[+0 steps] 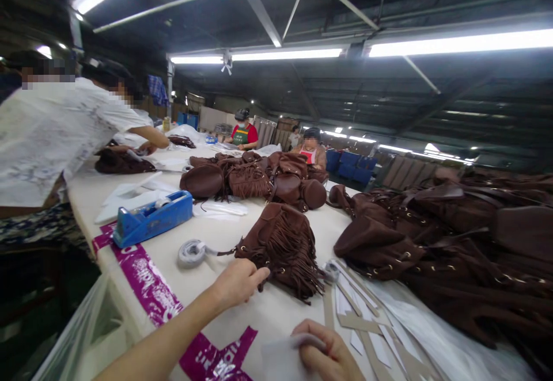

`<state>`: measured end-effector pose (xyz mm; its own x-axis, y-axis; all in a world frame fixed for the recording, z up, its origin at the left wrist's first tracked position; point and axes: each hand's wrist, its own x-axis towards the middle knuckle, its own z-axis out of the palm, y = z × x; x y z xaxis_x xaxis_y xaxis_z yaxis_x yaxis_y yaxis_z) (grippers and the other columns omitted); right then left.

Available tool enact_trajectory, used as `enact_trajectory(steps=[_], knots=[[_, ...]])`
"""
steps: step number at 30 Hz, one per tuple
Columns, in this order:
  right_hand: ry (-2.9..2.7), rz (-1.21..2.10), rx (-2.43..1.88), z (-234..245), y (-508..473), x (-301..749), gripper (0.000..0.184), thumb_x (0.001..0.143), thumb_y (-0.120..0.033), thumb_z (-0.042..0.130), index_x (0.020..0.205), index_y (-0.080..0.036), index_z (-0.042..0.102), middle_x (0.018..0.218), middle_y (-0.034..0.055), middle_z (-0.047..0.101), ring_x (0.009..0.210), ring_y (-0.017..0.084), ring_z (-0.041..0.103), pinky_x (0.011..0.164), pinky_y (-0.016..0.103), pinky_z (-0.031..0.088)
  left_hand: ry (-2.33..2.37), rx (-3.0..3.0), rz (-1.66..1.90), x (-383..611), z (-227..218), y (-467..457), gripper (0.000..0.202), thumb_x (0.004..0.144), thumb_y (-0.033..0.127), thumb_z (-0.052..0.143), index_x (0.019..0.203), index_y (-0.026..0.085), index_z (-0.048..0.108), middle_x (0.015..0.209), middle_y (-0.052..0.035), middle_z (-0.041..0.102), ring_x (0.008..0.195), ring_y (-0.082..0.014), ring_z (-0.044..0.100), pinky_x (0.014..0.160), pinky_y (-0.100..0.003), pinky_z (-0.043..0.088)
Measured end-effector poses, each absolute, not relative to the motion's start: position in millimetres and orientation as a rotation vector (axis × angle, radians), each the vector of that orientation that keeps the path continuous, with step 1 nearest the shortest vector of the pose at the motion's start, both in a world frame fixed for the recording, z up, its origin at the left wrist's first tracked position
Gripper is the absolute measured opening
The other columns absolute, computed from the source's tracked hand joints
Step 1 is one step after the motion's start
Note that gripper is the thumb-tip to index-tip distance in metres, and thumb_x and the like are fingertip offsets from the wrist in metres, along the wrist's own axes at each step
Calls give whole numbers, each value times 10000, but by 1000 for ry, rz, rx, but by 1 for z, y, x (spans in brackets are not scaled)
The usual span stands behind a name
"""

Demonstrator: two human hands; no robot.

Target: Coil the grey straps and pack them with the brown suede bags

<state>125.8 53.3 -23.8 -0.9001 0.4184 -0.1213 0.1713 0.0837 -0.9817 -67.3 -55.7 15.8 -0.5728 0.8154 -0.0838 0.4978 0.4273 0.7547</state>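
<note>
A dark brown fringed bag (280, 243) lies on the table in front of me, its eyelets towards me. My left hand (242, 280) is at the bag's near edge, fingers curled and closed on its brown material; the exact part they pinch is hard to see. Lower down, my right hand (322, 351) holds a thin, translucent white sheet (287, 358) between thumb and fingers. Beside the bag's left side is a grey wrapped coil (192, 252), joined to a dark strap. A smaller grey wrapped bundle (332, 271) sits at its right.
A blue tape dispenser (153, 217) stands at left, near purple printed tape (149, 283) on the table. More brown bags (254, 176) lie behind, with a large heap (432, 237) at right. Card strips (367, 323) lie nearby. A co-worker (73, 133) leans over the left edge; others sit beyond.
</note>
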Motion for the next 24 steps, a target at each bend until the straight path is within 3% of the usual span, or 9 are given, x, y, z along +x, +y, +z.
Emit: enact_trajectory(steps=[3, 6, 10, 13, 19, 24], knots=[[-2416, 1498, -624, -13, 63, 113, 289, 619, -141, 433, 820, -172, 638, 537, -58, 439, 516, 109, 398, 512, 206, 292, 2464, 1135, 968, -71, 2, -41, 283, 782, 376, 538, 582, 178, 512, 656, -69, 614, 766, -244, 626, 723, -322, 438], [-2622, 1122, -603, -11, 65, 99, 437, 656, -112, 386, 985, -190, 663, 636, -19, 587, 615, 155, 539, 592, 225, 379, 2488, 1070, 1063, -68, -9, -33, 103, 735, 235, 584, 705, 177, 504, 769, -69, 624, 861, -250, 613, 785, -344, 438], [-2890, 532, -581, -9, 67, 79, 616, 757, -72, 354, 1317, -257, 531, 1013, 78, 708, 933, 225, 641, 779, 282, 437, 2281, 911, 1145, -66, -19, -28, 72, 761, 123, 488, 784, 188, 468, 641, 5, 571, 603, -163, 607, 593, -273, 482], [-3029, 204, -619, -6, 73, 64, 657, 793, -59, 361, 1414, -269, 411, 1022, 125, 719, 920, 254, 671, 742, 293, 454, 2065, 784, 1156, -67, -23, -26, 80, 778, 107, 433, 771, 183, 456, 584, 26, 557, 459, -123, 561, 468, -233, 473], [-3019, 138, -758, -11, 84, 47, 633, 790, -66, 391, 1414, -164, 413, 999, 187, 721, 916, 294, 683, 731, 324, 469, 1891, 668, 1170, -67, -29, -21, 127, 829, 125, 356, 762, 172, 453, 687, -36, 658, 507, -117, 623, 428, -190, 439], [-2912, 351, -707, -19, 92, 58, 587, 807, -71, 364, 1373, -190, 466, 1146, 114, 687, 1041, 218, 638, 848, 273, 445, 2006, 771, 1077, -66, -24, -26, 162, 816, 126, 371, 709, 162, 486, 702, -76, 678, 519, -156, 626, 443, -230, 409]])
